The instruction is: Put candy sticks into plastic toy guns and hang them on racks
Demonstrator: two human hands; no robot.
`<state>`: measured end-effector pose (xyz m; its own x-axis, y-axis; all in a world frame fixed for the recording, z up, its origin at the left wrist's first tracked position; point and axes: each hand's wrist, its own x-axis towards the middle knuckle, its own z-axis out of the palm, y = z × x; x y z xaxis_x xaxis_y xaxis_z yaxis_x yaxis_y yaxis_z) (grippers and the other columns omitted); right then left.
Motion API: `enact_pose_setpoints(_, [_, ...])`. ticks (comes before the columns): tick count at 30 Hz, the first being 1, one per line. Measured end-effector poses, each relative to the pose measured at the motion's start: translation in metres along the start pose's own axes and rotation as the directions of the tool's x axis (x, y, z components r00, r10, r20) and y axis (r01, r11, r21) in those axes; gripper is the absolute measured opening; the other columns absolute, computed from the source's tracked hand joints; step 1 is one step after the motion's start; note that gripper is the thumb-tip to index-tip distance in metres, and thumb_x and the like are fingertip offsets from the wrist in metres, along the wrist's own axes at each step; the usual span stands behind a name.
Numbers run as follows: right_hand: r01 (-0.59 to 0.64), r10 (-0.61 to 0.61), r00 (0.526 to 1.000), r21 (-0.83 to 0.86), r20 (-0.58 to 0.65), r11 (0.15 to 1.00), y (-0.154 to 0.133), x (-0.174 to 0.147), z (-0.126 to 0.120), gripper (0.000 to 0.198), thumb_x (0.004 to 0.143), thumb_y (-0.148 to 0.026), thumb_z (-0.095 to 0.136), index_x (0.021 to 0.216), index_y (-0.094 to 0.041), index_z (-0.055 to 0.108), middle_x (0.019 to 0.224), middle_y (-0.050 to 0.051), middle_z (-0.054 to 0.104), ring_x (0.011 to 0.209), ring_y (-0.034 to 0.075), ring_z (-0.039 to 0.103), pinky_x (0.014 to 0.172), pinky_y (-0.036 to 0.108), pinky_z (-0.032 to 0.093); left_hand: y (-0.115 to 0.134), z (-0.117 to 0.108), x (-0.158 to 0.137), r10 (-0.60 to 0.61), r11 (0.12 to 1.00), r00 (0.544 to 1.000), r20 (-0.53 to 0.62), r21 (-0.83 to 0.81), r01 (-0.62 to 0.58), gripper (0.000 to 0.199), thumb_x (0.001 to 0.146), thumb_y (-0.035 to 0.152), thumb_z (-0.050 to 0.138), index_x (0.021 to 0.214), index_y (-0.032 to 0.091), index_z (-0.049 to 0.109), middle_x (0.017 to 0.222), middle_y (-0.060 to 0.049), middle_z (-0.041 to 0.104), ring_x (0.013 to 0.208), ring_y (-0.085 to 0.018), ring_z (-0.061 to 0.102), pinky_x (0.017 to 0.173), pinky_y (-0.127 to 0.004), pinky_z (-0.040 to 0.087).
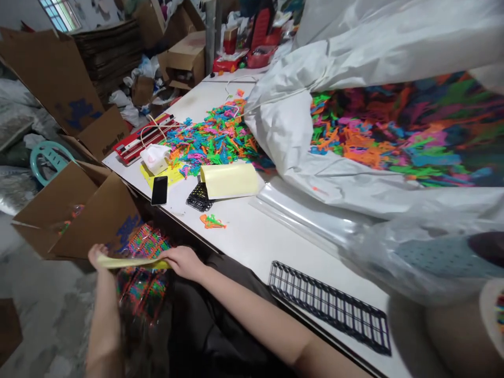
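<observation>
My left hand (97, 256) pinches one end of a pale yellow card (132, 262), which appears nearly edge-on. The card's other end is gripped by my right hand (184, 261). Below and behind it, near my lap, is a clear plastic bag (145, 294) filled with rows of small colourful plastic pieces; whether the card touches the bag I cannot tell. On the table to the right, a curled stack of yellow cards (232, 180) leans over a black plastic grid (200, 198). A few loose orange and green toy pieces (212, 221) lie in front of it.
A large white sack (287, 126) spills colourful plastic toys (220, 136) across the white table (244, 236). A phone (159, 190), a red heat sealer (142, 137) and a long black rack (328, 304) lie there too. An open cardboard box (79, 215) stands at left.
</observation>
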<state>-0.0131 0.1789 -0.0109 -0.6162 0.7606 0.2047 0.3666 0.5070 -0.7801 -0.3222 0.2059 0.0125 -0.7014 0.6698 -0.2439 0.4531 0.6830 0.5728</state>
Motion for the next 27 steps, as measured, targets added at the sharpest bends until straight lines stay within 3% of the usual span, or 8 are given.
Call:
enact_pose_setpoints(3, [-0.135,0.21,0.9,-0.213,0.383,0.968,-0.002,0.01,0.01,0.032,0.09,-0.019,0.046,0.118,-0.022,0.063,0.103,0.007,0.069,0.095,0.023,0.067,0.075,0.031,0.051,0.045,-0.03,0.052,0.033,0.997,0.982,-0.188,-0.066,-0.046,0.057,0.084,0.015,0.015,0.14,0.016,0.023,0.141,-0.016,0.045,0.122,-0.015,0.054,0.089,-0.03,0.053])
enact_pose_setpoints(6, [-0.066,0.199,0.806,-0.25,0.558,0.966,-0.005,0.022,0.029,0.027,0.086,-0.023,0.054,0.111,-0.023,0.064,0.102,0.006,0.069,0.095,0.024,0.066,0.072,0.031,0.053,0.095,-0.021,0.073,0.247,0.969,0.966,-0.071,-0.008,-0.248,0.039,0.085,0.024,0.037,0.121,0.015,0.049,0.122,-0.012,0.062,0.108,-0.017,0.062,0.092,-0.029,0.05])
enact_pose_setpoints(9, [-0.009,0.133,0.787,-0.205,0.603,0.979,-0.009,0.029,0.042,0.028,0.086,-0.034,0.055,0.11,-0.022,0.063,0.1,0.006,0.069,0.095,0.026,0.067,0.076,0.035,0.055,0.142,0.036,0.058,0.454,0.842,0.872,0.183,0.23,-0.487,0.048,0.086,0.04,0.048,0.126,0.014,0.051,0.118,-0.012,0.063,0.113,-0.023,0.058,0.101,-0.034,0.044])
enact_pose_setpoints(12, [-0.022,0.156,0.748,-0.211,0.645,0.977,-0.013,0.03,0.043,0.028,0.089,-0.024,0.045,0.11,-0.016,0.062,0.102,0.009,0.068,0.099,0.027,0.066,0.08,0.04,0.055,0.177,0.112,0.031,0.548,0.501,0.752,0.367,0.576,-0.646,0.076,0.085,0.052,0.049,0.144,0.006,0.034,0.131,-0.022,0.052,0.125,-0.039,0.045,0.105,-0.047,0.035])
enact_pose_setpoints(14, [-0.033,0.162,0.727,-0.202,0.667,0.979,-0.013,0.028,0.041,0.029,0.09,-0.021,0.043,0.112,-0.014,0.061,0.106,0.01,0.067,0.101,0.026,0.065,0.082,0.041,0.055,0.194,0.153,0.019,0.468,0.447,0.791,0.394,0.666,-0.597,0.089,0.083,0.062,0.046,0.148,0.005,0.023,0.133,-0.026,0.048,0.126,-0.042,0.042,0.104,-0.048,0.035])
enact_pose_setpoints(19, [-0.071,0.166,0.742,-0.17,0.65,0.983,-0.012,0.025,0.043,0.03,0.086,-0.02,0.048,0.113,-0.011,0.058,0.105,0.012,0.067,0.099,0.027,0.066,0.08,0.041,0.055,0.211,0.19,0.023,0.348,0.52,0.88,0.324,0.714,-0.468,0.099,0.079,0.064,0.05,0.152,0.009,0.012,0.135,-0.028,0.042,0.128,-0.042,0.041,0.102,-0.046,0.037])
enact_pose_setpoints(24, [-0.015,0.119,0.739,-0.16,0.663,0.987,-0.022,0.027,0.039,0.021,0.087,-0.028,0.053,0.098,-0.012,0.062,0.1,0.012,0.068,0.093,0.026,0.067,0.075,0.038,0.055,0.22,0.167,0.034,0.355,0.635,0.879,0.32,0.607,-0.477,0.113,0.07,0.06,0.063,0.152,0.007,0.007,0.129,-0.028,0.05,0.121,-0.041,0.05,0.097,-0.045,0.043])
enact_pose_setpoints(27, [-0.007,0.104,0.75,-0.149,0.653,0.989,-0.027,0.029,0.039,0.012,0.083,-0.02,0.059,0.09,-0.012,0.063,0.094,0.01,0.07,0.085,0.025,0.068,0.07,0.036,0.056,0.234,0.148,0.04,0.294,0.838,0.908,0.3,0.375,-0.396,0.107,0.075,0.056,0.06,0.152,0.007,0.004,0.127,-0.027,0.053,0.11,-0.038,0.059,0.089,-0.044,0.048])
